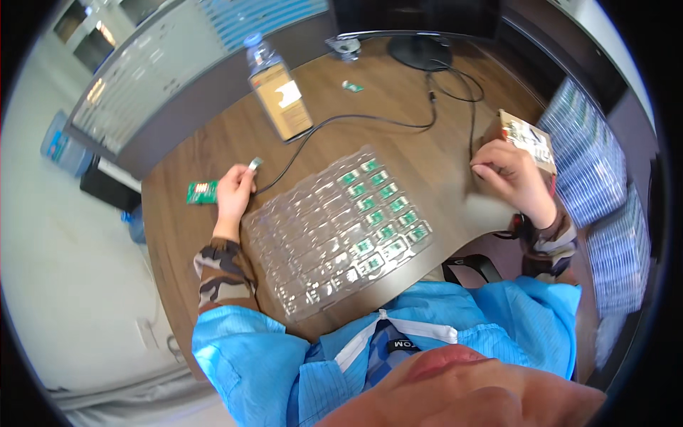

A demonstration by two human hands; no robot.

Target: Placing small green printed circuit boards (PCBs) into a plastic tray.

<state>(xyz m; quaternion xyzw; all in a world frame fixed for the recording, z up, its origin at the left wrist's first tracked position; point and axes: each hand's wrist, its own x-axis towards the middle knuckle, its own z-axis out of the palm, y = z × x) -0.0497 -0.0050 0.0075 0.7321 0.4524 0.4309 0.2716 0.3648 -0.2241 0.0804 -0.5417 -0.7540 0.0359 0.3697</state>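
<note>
My left hand (235, 191) is closed at the tray's far left corner, with a small green-and-white circuit board (255, 164) pinched at its fingertips. Against its outer side sits a larger green circuit board (201, 192) with a pale, reddish display-like part. A clear plastic tray (299, 235) of many pockets lies between my hands. Several small green boards (375, 218) fill pockets on its right side, while the left pockets look bare. My right hand (511, 176), fingers curled together, is at the near side of an open cardboard box (491, 130); whatever it may hold is hidden.
Beyond the tray, a black cable (370, 117) crosses the wooden desk. A bottle (281, 92) with a blue cap and a loose small board (352, 86) are farther back. A monitor stand (420, 53) is at the rear. Stacked clear trays (587, 164) rise on the right.
</note>
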